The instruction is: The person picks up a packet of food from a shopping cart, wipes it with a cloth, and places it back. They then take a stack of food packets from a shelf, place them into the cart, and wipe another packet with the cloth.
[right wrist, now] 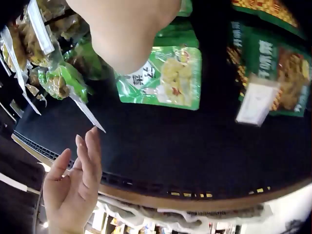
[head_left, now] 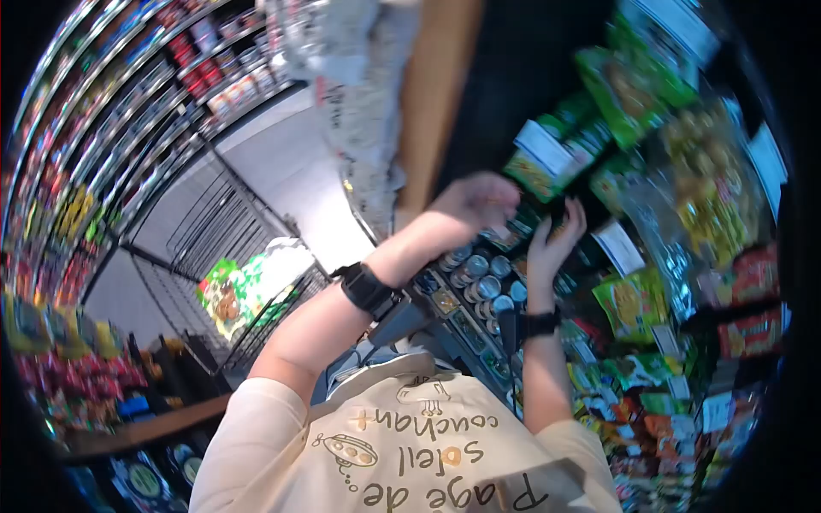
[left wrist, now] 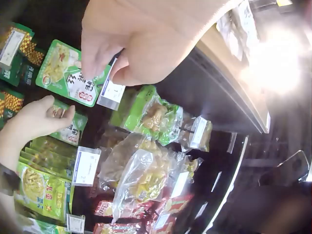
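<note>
In the head view my left hand point(head_left: 483, 205), somewhat blurred, is beside the shelf, and my right hand point(head_left: 556, 244) is raised in front of the green packets. The left wrist view has my left hand point(left wrist: 139, 44) overlapping a green packet point(left wrist: 54, 63) and a price tag point(left wrist: 111, 91); my right hand point(left wrist: 34, 122) lies over another green packet point(left wrist: 68, 135), thumb and fingers apart. Seen from the right wrist, my left hand point(right wrist: 73, 192) is empty with its fingers extended, while my right hand point(right wrist: 129, 36) partly covers a green packet point(right wrist: 180, 80); its fingertips are hidden.
Clear bags of food point(head_left: 710, 188) and red packets point(head_left: 744, 278) hang or lie on the right. Small cans point(head_left: 489, 287) stand below the hands. A wire cart point(head_left: 162, 299) holding a green and white bag point(head_left: 248, 291) is at left, near stocked shelves point(head_left: 111, 111).
</note>
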Motion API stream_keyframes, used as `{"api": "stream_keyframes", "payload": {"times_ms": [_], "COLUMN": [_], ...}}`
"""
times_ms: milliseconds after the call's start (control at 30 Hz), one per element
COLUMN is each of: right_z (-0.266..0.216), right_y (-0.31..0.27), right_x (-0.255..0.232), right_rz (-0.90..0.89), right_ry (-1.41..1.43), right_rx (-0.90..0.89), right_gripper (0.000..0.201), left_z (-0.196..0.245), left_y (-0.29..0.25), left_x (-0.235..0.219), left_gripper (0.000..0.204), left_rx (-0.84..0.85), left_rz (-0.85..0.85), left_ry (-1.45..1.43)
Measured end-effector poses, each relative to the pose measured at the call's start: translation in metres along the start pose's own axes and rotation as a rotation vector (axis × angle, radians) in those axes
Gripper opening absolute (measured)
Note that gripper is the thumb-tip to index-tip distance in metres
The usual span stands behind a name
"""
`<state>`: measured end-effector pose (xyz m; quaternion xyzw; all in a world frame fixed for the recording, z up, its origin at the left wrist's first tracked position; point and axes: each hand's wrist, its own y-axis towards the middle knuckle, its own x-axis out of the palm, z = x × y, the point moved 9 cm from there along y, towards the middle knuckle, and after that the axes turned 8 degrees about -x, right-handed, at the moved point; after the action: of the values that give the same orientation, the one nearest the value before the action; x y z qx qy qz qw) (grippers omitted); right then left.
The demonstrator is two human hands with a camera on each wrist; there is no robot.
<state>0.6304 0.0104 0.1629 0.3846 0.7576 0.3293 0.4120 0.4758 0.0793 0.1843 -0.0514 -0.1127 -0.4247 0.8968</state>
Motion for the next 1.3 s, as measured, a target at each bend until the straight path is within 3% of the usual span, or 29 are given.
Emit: {"api": "stream_keyframes", "payload": {"times_ms": [33,133,233,333,433,467,533,633,700,767,800,833,900,933,1000,1033,1100,1133,1167,1200,1233,1300], "right_z": [-0.002,-0.052,-0.123,-0.196,-0.268,-0.283,-0.315,-0.319,-0.310,-0.307,-0.305,-0.305,-0.299,-0.300,-0.262,-0.255,-0.227,-0.217,-0.213,-0.220,-0.229,-0.231], "right_y": [-0.022,-0.078,-0.114,-0.134,-0.162,-0.166,-0.186,-0.221,-0.238,-0.239,-0.237,-0.235,-0.222,-0.218,-0.224,-0.228,-0.239,-0.249,-0.246,-0.245,-0.244,-0.242], "right_x": [0.009,0.062,0.116,0.159,0.196,0.207,0.221,0.254,0.267,0.265,0.266,0.265,0.265,0.264,0.286,0.290,0.300,0.299,0.297,0.295,0.292,0.287], "right_rz": [-0.015,-0.369,-0.649,-0.794,-1.035,-1.042,-1.070,-1.183,-1.229,-1.074,-1.104,-1.107,-1.179,-1.176,-1.375,-1.367,-1.033,-0.884,-0.875,-0.831,-0.778,-0.812], "right_ry": [0.087,0.236,0.474,0.690,0.706,0.717,0.644,0.453,0.375,0.364,0.418,0.409,0.655,0.645,0.641,0.631,1.180,1.284,1.279,1.438,1.596,1.581], "right_rx": [0.011,-0.042,-0.098,-0.252,-0.467,-0.474,-0.711,-0.858,-0.915,-0.983,-0.927,-0.920,-0.580,-0.573,0.170,0.179,0.981,1.314,1.309,1.486,1.664,1.674], "right_gripper": [0.039,0.031,0.030,0.036,0.049,0.049,0.062,0.072,0.065,0.050,0.035,0.035,0.031,0.031,0.032,0.032,0.024,0.030,0.030,0.032,0.034,0.037], "left_z": [-0.004,-0.017,-0.024,-0.043,-0.092,-0.104,-0.140,-0.221,-0.259,-0.317,-0.298,-0.289,-0.280,-0.275,-0.286,-0.296,-0.320,-0.322,-0.323,-0.303,-0.303,-0.310], "left_y": [-0.019,-0.089,-0.166,-0.260,-0.341,-0.356,-0.378,-0.389,-0.389,-0.389,-0.384,-0.377,-0.373,-0.371,-0.369,-0.371,-0.368,-0.364,-0.359,-0.356,-0.352,-0.349], "left_x": [0.000,-0.034,-0.116,-0.224,-0.301,-0.313,-0.337,-0.376,-0.394,-0.435,-0.434,-0.429,-0.416,-0.407,-0.410,-0.413,-0.426,-0.433,-0.439,-0.441,-0.442,-0.444], "left_gripper": [0.022,0.020,0.013,0.009,0.017,0.019,0.023,0.036,0.038,0.040,0.041,0.041,0.036,0.026,0.029,0.032,0.033,0.035,0.040,0.044,0.044,0.045], "left_rx": [-0.072,-0.157,-0.224,-0.213,-0.345,-0.438,-0.586,-0.719,-0.792,-0.978,-0.976,-0.975,-1.026,-0.995,-1.029,-1.065,-1.064,-1.115,-1.156,-1.103,-1.098,-1.167], "left_rz": [-0.037,-0.108,0.209,0.736,0.975,1.000,1.011,0.942,0.925,0.897,0.965,0.954,0.958,0.953,0.962,0.982,0.948,0.905,0.859,1.011,1.010,0.963], "left_ry": [0.060,-0.078,-0.104,0.036,-0.032,0.008,0.011,-0.044,-0.042,0.369,0.547,0.548,0.301,0.132,0.107,0.079,0.060,0.262,0.465,0.719,0.716,0.588]}}
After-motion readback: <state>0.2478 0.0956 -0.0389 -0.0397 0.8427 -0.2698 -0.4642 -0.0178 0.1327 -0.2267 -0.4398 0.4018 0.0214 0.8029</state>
